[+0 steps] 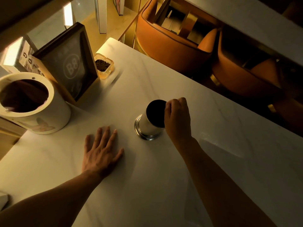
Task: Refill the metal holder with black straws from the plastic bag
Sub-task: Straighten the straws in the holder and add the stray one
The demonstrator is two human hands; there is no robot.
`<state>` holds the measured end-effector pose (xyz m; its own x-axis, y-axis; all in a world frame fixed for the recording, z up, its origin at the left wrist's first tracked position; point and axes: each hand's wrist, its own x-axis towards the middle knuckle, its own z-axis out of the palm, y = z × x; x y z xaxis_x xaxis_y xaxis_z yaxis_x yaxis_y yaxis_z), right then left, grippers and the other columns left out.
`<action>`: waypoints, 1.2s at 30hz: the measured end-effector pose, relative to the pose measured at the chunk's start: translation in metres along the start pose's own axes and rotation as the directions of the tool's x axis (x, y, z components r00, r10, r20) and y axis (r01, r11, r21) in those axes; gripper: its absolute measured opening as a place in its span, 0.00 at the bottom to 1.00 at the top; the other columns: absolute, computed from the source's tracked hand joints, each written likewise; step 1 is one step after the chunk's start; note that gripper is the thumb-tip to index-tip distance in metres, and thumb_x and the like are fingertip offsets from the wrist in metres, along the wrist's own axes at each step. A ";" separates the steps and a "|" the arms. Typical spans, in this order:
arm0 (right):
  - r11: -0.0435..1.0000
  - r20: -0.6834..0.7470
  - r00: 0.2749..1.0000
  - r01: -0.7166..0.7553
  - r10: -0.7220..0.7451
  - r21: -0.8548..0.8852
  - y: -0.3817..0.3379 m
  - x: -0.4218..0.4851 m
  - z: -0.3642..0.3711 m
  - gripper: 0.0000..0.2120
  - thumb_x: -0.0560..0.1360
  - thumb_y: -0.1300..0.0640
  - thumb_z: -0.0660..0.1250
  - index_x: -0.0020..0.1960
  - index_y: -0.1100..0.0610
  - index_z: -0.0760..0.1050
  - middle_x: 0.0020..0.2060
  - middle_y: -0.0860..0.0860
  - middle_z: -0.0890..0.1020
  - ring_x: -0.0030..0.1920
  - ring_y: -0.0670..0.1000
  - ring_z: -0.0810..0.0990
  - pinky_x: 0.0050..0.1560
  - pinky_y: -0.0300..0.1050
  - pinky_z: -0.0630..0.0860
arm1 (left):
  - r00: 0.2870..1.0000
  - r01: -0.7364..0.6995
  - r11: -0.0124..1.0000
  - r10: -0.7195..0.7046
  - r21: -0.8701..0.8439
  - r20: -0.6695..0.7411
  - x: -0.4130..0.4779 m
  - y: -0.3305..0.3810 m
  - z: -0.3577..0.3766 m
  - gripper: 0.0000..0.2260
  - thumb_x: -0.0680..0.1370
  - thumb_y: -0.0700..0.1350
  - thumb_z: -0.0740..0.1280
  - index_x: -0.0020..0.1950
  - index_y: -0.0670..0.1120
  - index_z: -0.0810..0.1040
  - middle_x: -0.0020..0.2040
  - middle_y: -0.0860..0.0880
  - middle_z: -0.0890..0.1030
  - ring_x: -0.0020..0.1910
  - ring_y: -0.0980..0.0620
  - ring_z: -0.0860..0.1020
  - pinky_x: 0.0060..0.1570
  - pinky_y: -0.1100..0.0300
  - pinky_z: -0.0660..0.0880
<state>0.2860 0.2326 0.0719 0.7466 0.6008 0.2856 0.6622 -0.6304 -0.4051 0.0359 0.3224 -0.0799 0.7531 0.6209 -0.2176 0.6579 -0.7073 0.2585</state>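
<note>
A shiny metal holder (148,125) stands upright on the white marble table (213,161), its flared base down and its dark mouth showing no straws. My right hand (177,118) grips the holder's rim on its right side with closed fingers. My left hand (102,150) lies flat on the table to the left of the holder, fingers spread, holding nothing. No plastic bag and no black straws are in view.
A white cylindrical bin (32,104) stands at the left edge. Behind it stands a framed "B8" sign (72,64) and a glass ashtray (104,66) with dark grounds. Orange chairs (172,43) sit beyond the table's far edge.
</note>
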 end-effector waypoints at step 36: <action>0.940 0.251 0.967 0.059 0.029 -0.336 0.079 -0.067 -0.079 0.39 0.75 0.28 0.46 0.79 0.49 0.48 0.79 0.52 0.55 0.78 0.53 0.54 0.70 0.61 0.62 | 0.993 -0.015 1.000 0.017 -0.020 0.116 0.004 0.003 -0.033 0.36 0.80 0.70 0.51 0.84 0.56 0.45 0.85 0.50 0.44 0.83 0.48 0.40 0.80 0.41 0.44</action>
<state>0.2935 0.1036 0.0890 0.7259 0.6862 0.0461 0.6876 -0.7225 -0.0722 0.0402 0.3340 -0.0490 0.7601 0.5651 -0.3209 0.6461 -0.7099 0.2802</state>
